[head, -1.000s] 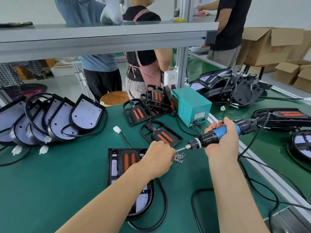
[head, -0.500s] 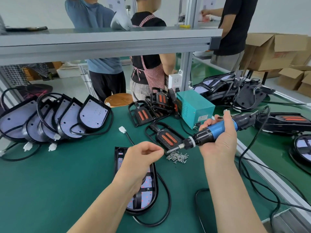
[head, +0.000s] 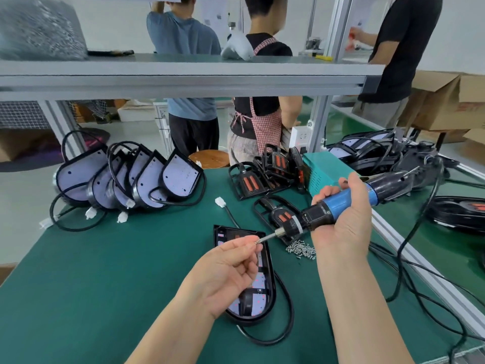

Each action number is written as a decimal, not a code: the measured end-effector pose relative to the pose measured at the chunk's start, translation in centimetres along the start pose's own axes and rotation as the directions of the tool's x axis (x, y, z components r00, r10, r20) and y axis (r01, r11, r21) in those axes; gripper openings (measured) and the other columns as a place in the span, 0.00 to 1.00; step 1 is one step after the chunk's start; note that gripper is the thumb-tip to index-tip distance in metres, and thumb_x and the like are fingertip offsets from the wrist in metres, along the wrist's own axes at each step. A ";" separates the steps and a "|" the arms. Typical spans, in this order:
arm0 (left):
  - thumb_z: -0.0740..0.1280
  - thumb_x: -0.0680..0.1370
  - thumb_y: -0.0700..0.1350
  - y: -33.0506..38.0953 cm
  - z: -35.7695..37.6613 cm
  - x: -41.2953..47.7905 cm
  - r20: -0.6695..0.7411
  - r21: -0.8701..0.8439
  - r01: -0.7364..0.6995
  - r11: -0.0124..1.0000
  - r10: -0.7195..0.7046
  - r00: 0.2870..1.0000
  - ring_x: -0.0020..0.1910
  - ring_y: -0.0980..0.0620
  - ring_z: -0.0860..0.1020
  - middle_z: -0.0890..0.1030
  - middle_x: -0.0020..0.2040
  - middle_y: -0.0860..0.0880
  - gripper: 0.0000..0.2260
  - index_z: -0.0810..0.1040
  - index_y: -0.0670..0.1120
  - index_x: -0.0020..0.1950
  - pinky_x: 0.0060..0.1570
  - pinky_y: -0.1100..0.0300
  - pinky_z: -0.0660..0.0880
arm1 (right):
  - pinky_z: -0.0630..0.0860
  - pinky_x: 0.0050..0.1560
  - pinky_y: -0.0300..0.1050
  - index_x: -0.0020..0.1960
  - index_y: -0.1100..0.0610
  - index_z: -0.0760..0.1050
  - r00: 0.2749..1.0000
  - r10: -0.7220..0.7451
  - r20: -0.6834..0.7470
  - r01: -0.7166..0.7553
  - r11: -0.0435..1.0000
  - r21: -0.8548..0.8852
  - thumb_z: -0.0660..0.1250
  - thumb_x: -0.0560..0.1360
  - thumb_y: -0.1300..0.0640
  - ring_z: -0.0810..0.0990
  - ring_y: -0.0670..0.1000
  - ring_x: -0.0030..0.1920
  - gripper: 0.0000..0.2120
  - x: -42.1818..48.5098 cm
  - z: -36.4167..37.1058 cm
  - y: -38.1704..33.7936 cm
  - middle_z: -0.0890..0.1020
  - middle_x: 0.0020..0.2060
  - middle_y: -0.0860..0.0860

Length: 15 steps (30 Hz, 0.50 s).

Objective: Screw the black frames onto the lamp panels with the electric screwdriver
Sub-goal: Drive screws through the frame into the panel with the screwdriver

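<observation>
Left hand (head: 231, 269) pinches screw (head: 256, 242) at bit (head: 266, 238) tip, loading it | right hand (head: 343, 219) grips electric screwdriver (head: 349, 198), angled left | black frame (head: 271, 282) lies on lamp panel (head: 261, 281) beneath, waiting

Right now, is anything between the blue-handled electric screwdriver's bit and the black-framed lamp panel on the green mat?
Yes: the left hand, pinching a silver screw at the tip of the electric screwdriver, hovers over the black-framed lamp panel. Nothing else visible.
</observation>
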<state>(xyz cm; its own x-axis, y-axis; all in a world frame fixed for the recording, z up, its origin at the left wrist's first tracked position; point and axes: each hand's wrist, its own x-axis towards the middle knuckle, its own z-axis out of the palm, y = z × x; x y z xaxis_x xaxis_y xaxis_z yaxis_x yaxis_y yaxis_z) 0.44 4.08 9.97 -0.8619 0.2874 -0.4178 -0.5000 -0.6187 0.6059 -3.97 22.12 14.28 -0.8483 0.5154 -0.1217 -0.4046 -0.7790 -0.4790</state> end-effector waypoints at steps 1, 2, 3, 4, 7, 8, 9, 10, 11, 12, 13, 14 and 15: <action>0.71 0.67 0.31 0.1 -0.2 -0.1 0.000 -0.007 -0.003 1.000 0.003 1.000 0.31 0.51 0.80 0.83 0.40 0.40 0.07 0.85 0.37 0.42 0.32 0.62 0.79 | 0.77 0.32 0.39 0.45 0.57 0.73 1.000 0.000 0.004 0.000 1.000 0.002 0.73 0.77 0.56 0.77 0.46 0.28 0.09 -0.2 0.1 0.1 0.77 0.30 0.48; 0.71 0.66 0.31 0.1 -0.4 -0.2 0.000 -0.012 -0.008 1.000 0.008 1.000 0.31 0.51 0.80 0.83 0.40 0.39 0.07 0.84 0.37 0.43 0.32 0.62 0.79 | 0.77 0.32 0.38 0.45 0.57 0.74 1.000 0.000 0.006 0.000 1.000 -0.002 0.73 0.77 0.56 0.77 0.46 0.28 0.09 -0.4 0.2 0.3 0.77 0.30 0.48; 0.71 0.66 0.31 0.2 -0.6 -0.3 -0.001 -0.009 -0.015 1.000 0.015 1.000 0.31 0.51 0.80 0.83 0.40 0.39 0.07 0.84 0.37 0.43 0.32 0.62 0.79 | 0.77 0.33 0.38 0.45 0.57 0.74 1.000 0.000 0.004 0.000 1.000 -0.008 0.73 0.76 0.55 0.77 0.47 0.28 0.09 -0.6 0.3 0.4 0.77 0.30 0.48; 0.71 0.66 0.31 0.2 -0.7 -0.4 -0.004 0.005 -0.028 1.000 0.028 1.000 0.32 0.51 0.80 0.83 0.40 0.39 0.07 0.84 0.37 0.42 0.32 0.62 0.79 | 0.77 0.34 0.38 0.46 0.57 0.74 1.000 -0.001 0.005 0.001 1.000 -0.016 0.73 0.76 0.55 0.77 0.47 0.29 0.09 -0.8 0.4 0.6 0.77 0.30 0.48; 0.72 0.65 0.33 0.3 -1.1 -0.8 -0.015 0.099 -0.098 0.990 0.100 0.995 0.33 0.53 0.80 0.84 0.40 0.40 0.06 0.86 0.40 0.38 0.35 0.63 0.78 | 0.76 0.34 0.39 0.46 0.56 0.74 1.000 -0.005 0.018 0.006 0.999 -0.042 0.73 0.76 0.55 0.77 0.47 0.29 0.09 -1.3 0.6 1.0 0.76 0.31 0.48; 0.72 0.65 0.33 0.3 -1.1 -1.0 -0.019 0.131 -0.123 0.984 0.127 0.992 0.33 0.53 0.80 0.85 0.40 0.41 0.06 0.87 0.41 0.37 0.37 0.63 0.77 | 0.76 0.34 0.39 0.47 0.56 0.74 1.000 -0.004 0.017 0.005 0.999 -0.046 0.73 0.76 0.55 0.77 0.47 0.29 0.09 -1.5 0.7 1.2 0.76 0.31 0.48; 0.72 0.66 0.33 0.3 -1.2 -1.1 -0.024 0.153 -0.147 0.977 0.152 0.988 0.34 0.53 0.80 0.85 0.40 0.41 0.06 0.87 0.42 0.37 0.39 0.62 0.77 | 0.76 0.34 0.40 0.48 0.56 0.74 1.000 -0.004 0.018 0.005 0.999 -0.052 0.73 0.76 0.55 0.77 0.47 0.29 0.09 -1.7 0.8 1.4 0.76 0.31 0.48; 0.72 0.66 0.33 0.2 -1.3 -1.3 -0.032 0.166 -0.170 0.971 0.178 0.984 0.34 0.54 0.81 0.85 0.40 0.41 0.06 0.87 0.42 0.37 0.41 0.62 0.76 | 0.76 0.34 0.40 0.49 0.56 0.74 1.000 -0.004 0.020 0.005 0.998 -0.060 0.73 0.76 0.55 0.77 0.47 0.29 0.09 -1.9 0.9 1.5 0.76 0.31 0.48; 0.72 0.67 0.32 0.2 -1.4 -1.4 -0.042 0.174 -0.200 0.964 0.210 0.977 0.34 0.54 0.81 0.85 0.40 0.42 0.06 0.86 0.42 0.37 0.41 0.61 0.76 | 0.76 0.35 0.40 0.51 0.56 0.74 1.000 -0.004 0.021 0.005 0.998 -0.070 0.73 0.76 0.55 0.78 0.47 0.30 0.10 -2.1 1.0 1.7 0.76 0.32 0.48; 0.72 0.68 0.31 0.0 -1.4 -1.6 -0.053 0.188 -0.242 0.952 0.255 0.965 0.34 0.53 0.81 0.84 0.40 0.41 0.06 0.86 0.41 0.38 0.40 0.62 0.76 | 0.77 0.35 0.40 0.53 0.57 0.74 1.000 -0.004 0.023 0.006 0.997 -0.078 0.73 0.76 0.55 0.78 0.47 0.30 0.11 -2.3 1.0 1.9 0.76 0.32 0.48; 0.72 0.70 0.30 -0.2 -1.4 -1.7 -0.065 0.209 -0.296 0.932 0.315 0.947 0.34 0.53 0.81 0.84 0.39 0.41 0.08 0.86 0.41 0.38 0.39 0.62 0.77 | 0.77 0.36 0.40 0.54 0.57 0.73 1.000 -0.006 0.025 0.008 0.996 -0.083 0.74 0.76 0.55 0.78 0.47 0.31 0.12 -2.5 1.1 2.0 0.76 0.33 0.48; 0.71 0.72 0.29 -0.4 -1.4 -1.8 -0.077 0.236 -0.353 0.905 0.380 0.922 0.35 0.52 0.81 0.84 0.40 0.41 0.09 0.85 0.41 0.38 0.39 0.64 0.78 | 0.77 0.36 0.40 0.56 0.57 0.74 1.000 -0.009 0.025 0.011 0.996 -0.087 0.74 0.76 0.55 0.79 0.47 0.31 0.13 -2.7 1.2 2.2 0.77 0.33 0.48; 0.71 0.73 0.28 -0.7 -1.5 -1.9 -0.085 0.269 -0.405 0.874 0.440 0.894 0.37 0.52 0.82 0.85 0.40 0.41 0.11 0.86 0.42 0.38 0.39 0.65 0.78 | 0.77 0.36 0.40 0.57 0.57 0.74 1.000 -0.013 0.021 0.015 0.996 -0.089 0.74 0.76 0.55 0.79 0.48 0.32 0.14 -2.9 1.3 2.3 0.77 0.33 0.48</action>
<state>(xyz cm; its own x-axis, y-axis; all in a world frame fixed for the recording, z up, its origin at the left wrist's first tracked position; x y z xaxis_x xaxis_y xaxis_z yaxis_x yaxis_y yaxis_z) 2.57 2.88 9.31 -0.9834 -0.0775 -0.1640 -0.1107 -0.4602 0.8809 -2.90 18.40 14.64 -0.8500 0.5177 -0.0973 -0.3848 -0.7363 -0.5566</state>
